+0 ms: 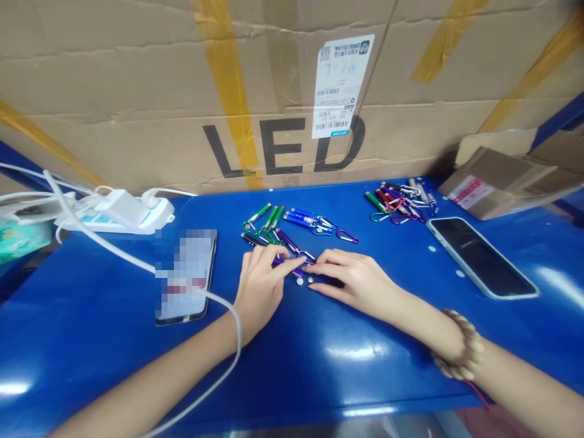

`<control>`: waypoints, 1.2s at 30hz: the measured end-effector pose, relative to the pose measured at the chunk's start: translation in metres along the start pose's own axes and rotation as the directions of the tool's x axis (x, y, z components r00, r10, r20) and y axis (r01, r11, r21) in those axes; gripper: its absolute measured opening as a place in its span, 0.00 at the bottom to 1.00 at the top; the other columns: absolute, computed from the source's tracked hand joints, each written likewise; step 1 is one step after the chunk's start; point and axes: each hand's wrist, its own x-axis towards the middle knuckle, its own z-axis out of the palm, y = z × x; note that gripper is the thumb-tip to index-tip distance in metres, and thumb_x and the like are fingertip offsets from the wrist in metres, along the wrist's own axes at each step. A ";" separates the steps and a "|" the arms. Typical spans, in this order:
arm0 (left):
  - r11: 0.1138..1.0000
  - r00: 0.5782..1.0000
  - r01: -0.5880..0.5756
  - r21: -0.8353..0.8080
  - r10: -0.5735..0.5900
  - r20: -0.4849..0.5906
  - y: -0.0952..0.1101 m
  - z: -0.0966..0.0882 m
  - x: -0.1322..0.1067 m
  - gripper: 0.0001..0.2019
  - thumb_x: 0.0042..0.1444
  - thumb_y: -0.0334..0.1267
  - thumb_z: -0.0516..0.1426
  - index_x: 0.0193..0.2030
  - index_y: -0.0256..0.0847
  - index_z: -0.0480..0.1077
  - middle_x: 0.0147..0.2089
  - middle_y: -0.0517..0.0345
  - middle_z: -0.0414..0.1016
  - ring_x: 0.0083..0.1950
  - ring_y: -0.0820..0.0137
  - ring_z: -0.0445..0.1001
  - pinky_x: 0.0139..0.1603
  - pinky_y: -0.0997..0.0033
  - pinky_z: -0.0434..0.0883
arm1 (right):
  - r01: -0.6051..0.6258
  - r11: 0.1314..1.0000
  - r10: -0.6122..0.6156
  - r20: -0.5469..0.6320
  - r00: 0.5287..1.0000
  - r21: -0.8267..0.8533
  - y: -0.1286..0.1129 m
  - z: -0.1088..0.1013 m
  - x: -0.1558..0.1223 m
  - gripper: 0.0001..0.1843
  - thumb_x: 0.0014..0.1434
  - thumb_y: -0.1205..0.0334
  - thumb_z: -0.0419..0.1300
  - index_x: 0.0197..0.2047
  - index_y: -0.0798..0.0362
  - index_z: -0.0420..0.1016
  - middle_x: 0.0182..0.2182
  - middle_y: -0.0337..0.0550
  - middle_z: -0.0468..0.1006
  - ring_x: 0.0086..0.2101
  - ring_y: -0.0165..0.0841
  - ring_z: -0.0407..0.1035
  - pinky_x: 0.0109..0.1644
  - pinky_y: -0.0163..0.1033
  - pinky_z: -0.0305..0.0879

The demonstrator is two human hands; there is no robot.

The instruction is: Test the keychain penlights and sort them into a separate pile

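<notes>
Head view: left hand (262, 281) and right hand (358, 277) at purple penlight (297, 272).
Either grip grasping or released: cannot tell. Green penlights (271, 217) lie farther on surface (283, 377).

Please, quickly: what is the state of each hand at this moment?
Left hand: index finger extended over the nearer purple penlight; grip cannot be told.
Right hand: thumb and fingers parted beside it; grip cannot be told.

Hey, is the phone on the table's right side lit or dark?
Dark. The phone lies face up, its screen plain black; whether it's off or just asleep, I can't tell.
</notes>
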 end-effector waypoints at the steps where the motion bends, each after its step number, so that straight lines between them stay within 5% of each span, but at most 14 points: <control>1: 0.999 0.999 0.035 -0.037 -0.035 0.007 -0.001 0.000 0.001 0.18 0.60 0.24 0.48 0.48 0.47 0.74 0.40 0.55 0.73 0.42 0.68 0.66 0.41 0.67 0.60 | 0.012 1.000 -0.012 -0.007 1.000 0.006 -0.001 0.001 0.000 0.14 0.62 0.57 0.55 0.47 0.51 0.75 0.37 0.43 0.76 0.37 0.31 0.71 0.41 0.35 0.67; 5: 0.963 0.991 0.124 -0.240 -0.109 0.075 -0.001 0.001 0.004 0.13 0.62 0.32 0.49 0.51 0.42 0.69 0.41 0.55 0.73 0.43 0.69 0.69 0.46 0.67 0.63 | 0.079 0.997 -0.079 -0.023 0.997 -0.021 -0.006 0.006 0.001 0.13 0.63 0.57 0.54 0.45 0.48 0.77 0.36 0.42 0.75 0.35 0.30 0.70 0.40 0.35 0.65; 8: 0.924 0.989 0.122 -0.361 -0.082 0.124 0.001 -0.001 0.006 0.08 0.63 0.35 0.49 0.40 0.39 0.69 0.38 0.55 0.72 0.41 0.69 0.69 0.46 0.69 0.65 | 0.096 0.992 -0.099 -0.038 0.994 -0.083 -0.008 0.008 0.001 0.12 0.64 0.58 0.53 0.41 0.48 0.78 0.34 0.41 0.75 0.34 0.30 0.69 0.37 0.35 0.63; 15: 0.903 0.958 0.162 -0.398 -0.048 0.281 0.004 -0.007 0.006 0.09 0.64 0.38 0.43 0.33 0.40 0.59 0.34 0.56 0.65 0.36 0.70 0.65 0.40 0.70 0.65 | 0.104 0.976 -0.120 -0.076 0.990 -0.191 -0.005 0.004 0.002 0.12 0.63 0.60 0.54 0.36 0.54 0.77 0.32 0.42 0.77 0.31 0.31 0.70 0.31 0.36 0.61; 20: 0.899 0.954 0.131 -0.418 -0.001 0.298 0.003 -0.008 0.006 0.10 0.65 0.38 0.41 0.33 0.41 0.58 0.33 0.57 0.66 0.35 0.70 0.66 0.39 0.71 0.66 | 0.006 1.000 -0.008 -0.423 0.906 -0.006 -0.010 -0.003 0.000 0.10 0.62 0.61 0.56 0.39 0.52 0.79 0.32 0.41 0.77 0.30 0.27 0.71 0.33 0.31 0.67; 23: 0.911 0.941 0.126 -0.394 0.016 0.338 0.004 -0.008 0.006 0.11 0.64 0.38 0.42 0.33 0.41 0.59 0.32 0.58 0.68 0.33 0.70 0.67 0.38 0.71 0.66 | 0.070 0.997 -0.072 -0.518 0.852 -0.024 -0.017 -0.007 -0.002 0.08 0.59 0.63 0.59 0.40 0.49 0.80 0.30 0.40 0.77 0.29 0.27 0.71 0.32 0.32 0.68; 27: 0.911 0.928 0.129 -0.392 0.028 0.371 0.004 -0.009 0.006 0.10 0.64 0.38 0.42 0.36 0.41 0.62 0.33 0.57 0.71 0.34 0.69 0.70 0.39 0.71 0.67 | 0.148 0.984 -0.179 -0.500 0.847 -0.101 -0.020 -0.007 -0.003 0.08 0.59 0.65 0.59 0.40 0.49 0.80 0.29 0.39 0.78 0.28 0.27 0.72 0.31 0.31 0.68; 36: 0.918 0.936 0.119 -0.379 0.024 0.352 0.003 -0.008 0.006 0.10 0.65 0.37 0.43 0.37 0.40 0.62 0.35 0.56 0.72 0.35 0.69 0.71 0.39 0.71 0.67 | 0.146 0.976 -0.199 -0.399 0.895 -0.161 -0.016 -0.008 -0.002 0.08 0.61 0.66 0.56 0.40 0.53 0.78 0.32 0.42 0.78 0.29 0.25 0.71 0.32 0.29 0.67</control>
